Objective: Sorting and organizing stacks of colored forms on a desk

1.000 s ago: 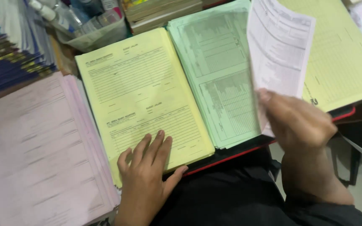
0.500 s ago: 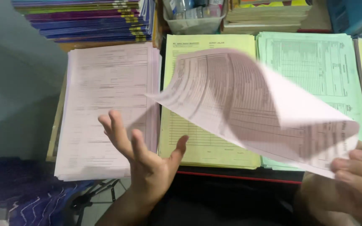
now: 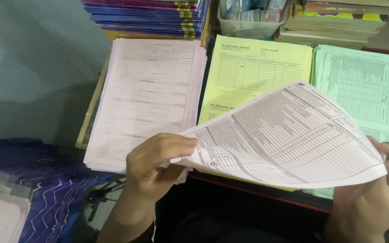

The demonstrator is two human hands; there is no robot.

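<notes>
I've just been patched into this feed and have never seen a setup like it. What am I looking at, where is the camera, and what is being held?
There is no machine here: a person works with two bare hands, and the one camera sits on their head, looking down at the desk in front of them.

The left hand pinches the near left corner of a pale pink printed form, and the right hand holds its right edge. The sheet hangs in the air, curved, above the desk.

On the desk lie three stacks of forms side by side: a pink stack on the left, a yellow stack in the middle, partly hidden by the held sheet, and a green stack on the right. Behind them are a pile of blue and purple books and a clear plastic tub with small bottles.
</notes>
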